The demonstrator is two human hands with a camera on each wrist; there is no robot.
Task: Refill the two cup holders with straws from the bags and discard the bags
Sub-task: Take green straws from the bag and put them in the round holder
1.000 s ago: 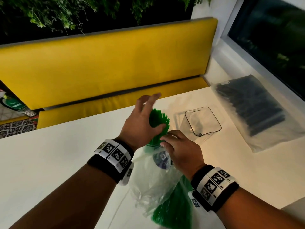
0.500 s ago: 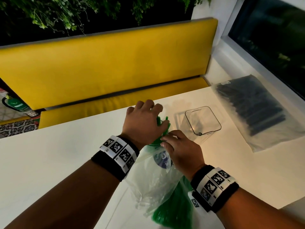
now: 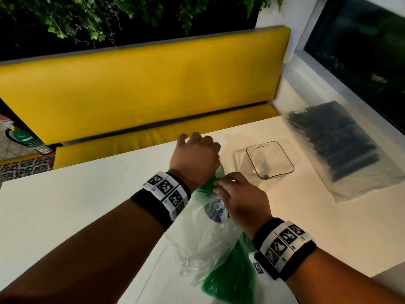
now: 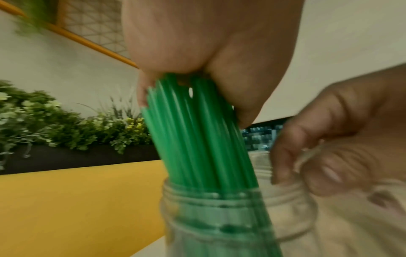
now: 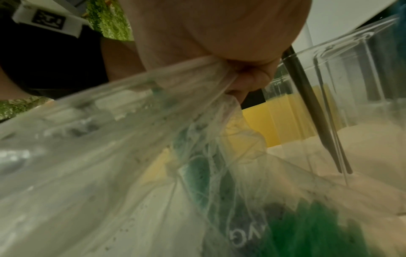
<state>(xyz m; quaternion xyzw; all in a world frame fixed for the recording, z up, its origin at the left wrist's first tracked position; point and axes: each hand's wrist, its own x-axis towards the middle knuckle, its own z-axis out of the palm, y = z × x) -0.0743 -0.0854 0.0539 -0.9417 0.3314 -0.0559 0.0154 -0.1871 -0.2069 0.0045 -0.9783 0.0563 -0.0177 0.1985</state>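
from the head view, the left hand [image 3: 195, 157] sits on top of the green straws [image 3: 208, 184] on the white table [image 3: 65, 207]. the right hand [image 3: 240, 199] pinches the clear bag [image 3: 203, 235]. a square clear holder [image 3: 270, 160] stands near, and a bag of black straws [image 3: 335, 141] lies well apart.

from the left wrist view, the fingers curl round the straw tops (a bit blurry), and the straws stand in a clear jar [image 4: 219, 217].

from the right wrist view, the fingers [image 5: 252, 81] squeeze a fold of the bag. one dark straw [image 5: 316, 111] leans in the holder.
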